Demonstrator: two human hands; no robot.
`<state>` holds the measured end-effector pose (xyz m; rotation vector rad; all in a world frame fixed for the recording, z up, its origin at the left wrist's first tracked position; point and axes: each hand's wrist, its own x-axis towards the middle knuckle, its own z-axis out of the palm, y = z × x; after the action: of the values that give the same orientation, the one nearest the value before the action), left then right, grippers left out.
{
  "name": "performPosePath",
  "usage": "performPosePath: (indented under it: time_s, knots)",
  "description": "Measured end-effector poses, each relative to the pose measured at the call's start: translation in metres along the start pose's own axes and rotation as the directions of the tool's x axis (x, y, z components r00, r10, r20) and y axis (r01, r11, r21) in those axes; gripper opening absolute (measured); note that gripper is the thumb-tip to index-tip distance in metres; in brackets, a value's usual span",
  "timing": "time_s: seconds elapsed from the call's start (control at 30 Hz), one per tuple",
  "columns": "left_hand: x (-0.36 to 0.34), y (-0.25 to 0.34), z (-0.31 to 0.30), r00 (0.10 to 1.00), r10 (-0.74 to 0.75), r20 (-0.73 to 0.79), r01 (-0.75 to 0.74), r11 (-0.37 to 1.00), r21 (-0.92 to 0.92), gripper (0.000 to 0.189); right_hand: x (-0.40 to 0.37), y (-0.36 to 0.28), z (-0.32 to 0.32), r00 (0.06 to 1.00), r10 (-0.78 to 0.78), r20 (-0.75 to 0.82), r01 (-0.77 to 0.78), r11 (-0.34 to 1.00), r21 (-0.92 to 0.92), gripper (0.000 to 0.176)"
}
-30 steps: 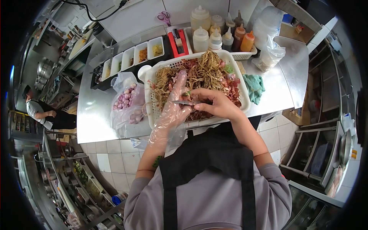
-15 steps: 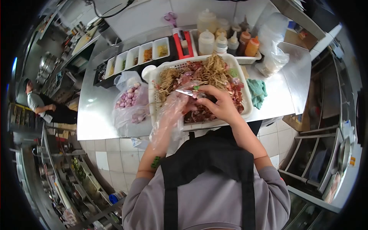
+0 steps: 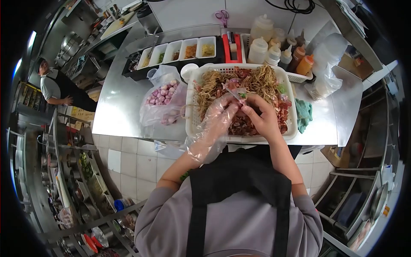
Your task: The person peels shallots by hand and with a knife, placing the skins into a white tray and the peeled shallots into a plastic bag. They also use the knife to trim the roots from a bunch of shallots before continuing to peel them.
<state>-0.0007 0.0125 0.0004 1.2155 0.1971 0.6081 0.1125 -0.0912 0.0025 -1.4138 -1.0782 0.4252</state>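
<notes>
Shallots, pink, seemingly peeled (image 3: 162, 94), lie beside the white plastic basket (image 3: 293, 112); its brown stringy bunches (image 3: 264, 77) look unworked; left hand (image 3: 219, 116) pinches reddish piece (image 3: 242, 102), right hand (image 3: 266, 121) silver knife (image 3: 233, 93).

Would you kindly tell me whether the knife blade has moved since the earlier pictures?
Yes, the knife blade has moved away from the white basket's near rim.

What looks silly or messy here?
Only the left hand wears a plastic glove; the right hand is bare, which looks mismatched. A thin brown strand pokes over the left rim of the basket.
</notes>
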Motion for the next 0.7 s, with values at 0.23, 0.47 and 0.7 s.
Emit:
performPosePath:
  time_s: [0.23,0.47,0.7]
  knots:
    - [0.003,-0.016,-0.013,0.993,-0.091,-0.076,0.083,0.992,-0.095,0.039,-0.002,0.006,0.003,0.976,0.218,0.009,-0.216,0.959,0.186,0.032]
    - [0.002,-0.013,-0.01,0.992,-0.087,-0.096,0.066,0.977,-0.202,0.037,0.001,-0.006,-0.006,0.931,0.353,0.092,-0.361,0.857,0.367,0.026]
    - [0.003,-0.011,-0.012,0.996,-0.083,0.031,0.088,0.909,-0.407,0.039,0.006,0.0,-0.01,0.89,0.343,0.299,-0.447,0.53,0.721,0.024]
